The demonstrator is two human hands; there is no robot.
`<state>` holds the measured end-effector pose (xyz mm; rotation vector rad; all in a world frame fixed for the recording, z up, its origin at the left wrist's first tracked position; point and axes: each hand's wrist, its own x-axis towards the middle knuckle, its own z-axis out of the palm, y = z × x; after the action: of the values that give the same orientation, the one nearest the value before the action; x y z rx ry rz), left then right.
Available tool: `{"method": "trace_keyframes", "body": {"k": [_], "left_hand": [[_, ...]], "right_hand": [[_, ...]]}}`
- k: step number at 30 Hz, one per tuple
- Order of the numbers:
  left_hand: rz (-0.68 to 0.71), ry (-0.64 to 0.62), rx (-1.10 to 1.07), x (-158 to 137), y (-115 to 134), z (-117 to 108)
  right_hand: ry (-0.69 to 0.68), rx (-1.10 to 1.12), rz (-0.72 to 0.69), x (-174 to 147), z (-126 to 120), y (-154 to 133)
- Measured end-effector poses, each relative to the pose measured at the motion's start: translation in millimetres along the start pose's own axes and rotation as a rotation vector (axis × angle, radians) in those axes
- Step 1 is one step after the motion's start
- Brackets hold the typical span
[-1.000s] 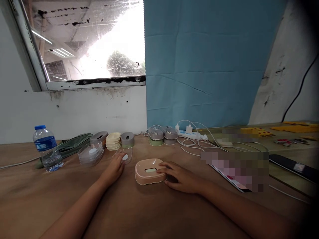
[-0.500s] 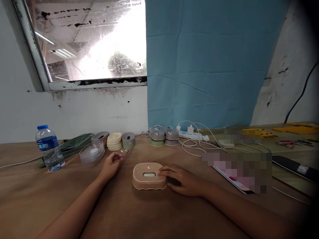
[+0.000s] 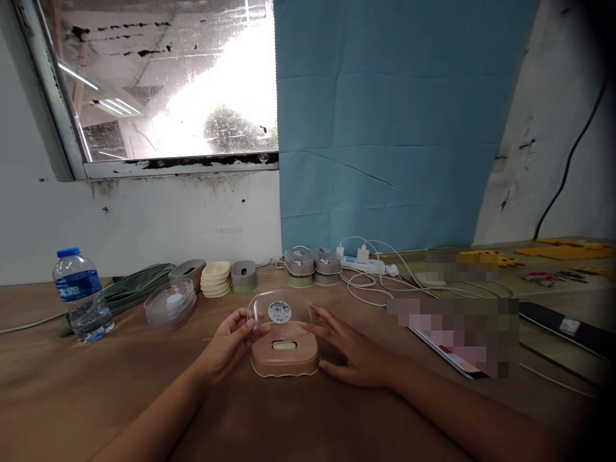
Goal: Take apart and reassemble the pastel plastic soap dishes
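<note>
A peach-coloured plastic box (image 3: 298, 365) with rounded ends, a wavy lower edge and a slot in its top sits on the brown table surface. Something pale shows through the slot. My left hand (image 3: 230, 343) pinches the left edge of a clear plastic lid (image 3: 262, 305), which bears a round printed label (image 3: 280, 312) and is tilted up above the back of the box. On the other side, my right hand (image 3: 353, 346) has its fingers spread, fingertips by the lid's right edge and thumb at the box's right side. Whether those fingertips press on the lid, I cannot tell.
Stacked clear lids (image 3: 171, 305), cream trays (image 3: 215, 279) and grey boxes (image 3: 244, 276) stand at the back left, beside a water bottle (image 3: 81, 295). Lidded boxes (image 3: 299, 266), a power strip (image 3: 368, 264) with white cables and a partly blurred tablet (image 3: 445, 350) lie rightward.
My left hand has brought the clear lid from beside the back stacks to above the peach box. My right hand's fingers have lifted from the box top toward the lid's edge.
</note>
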<state>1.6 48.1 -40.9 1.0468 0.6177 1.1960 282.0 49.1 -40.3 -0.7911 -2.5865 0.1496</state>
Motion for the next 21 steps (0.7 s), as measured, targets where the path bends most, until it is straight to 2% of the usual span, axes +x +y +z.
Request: {"method": "trace_keyframes", "body": {"k": [11,17,21], "left_hand": [[-0.033,0.104,-0.014,4.0,-3.1,-1.6],[0.066,0.085,0.093,9.2,-10.4,-7.6],[0.085,0.063,0.14,9.9,-12.2,-11.0]], "right_hand": [[0.009,0.086,0.003,0.0,3.2,3.5],[0.02,0.094,0.031,-0.9,7.9,10.1],[0.031,0.081,0.018,-1.0,8.1,10.1]]}}
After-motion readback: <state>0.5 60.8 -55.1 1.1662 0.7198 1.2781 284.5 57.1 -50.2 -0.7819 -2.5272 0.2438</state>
